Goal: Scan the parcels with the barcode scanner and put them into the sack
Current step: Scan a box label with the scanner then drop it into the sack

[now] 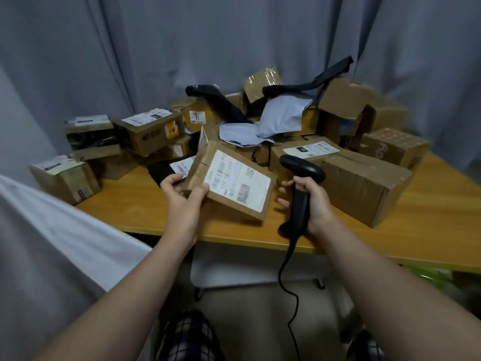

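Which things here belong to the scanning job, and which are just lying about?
Job: labelled parcel in left hand; barcode scanner in right hand; parcel pile on table; white fabric, possibly the sack.
Lying about: grey curtain; blurred green thing at lower right.

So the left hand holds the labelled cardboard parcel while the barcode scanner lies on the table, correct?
No. The head view shows the barcode scanner off the table, held upright by its grip in the right hand. The left hand does hold the labelled cardboard parcel.
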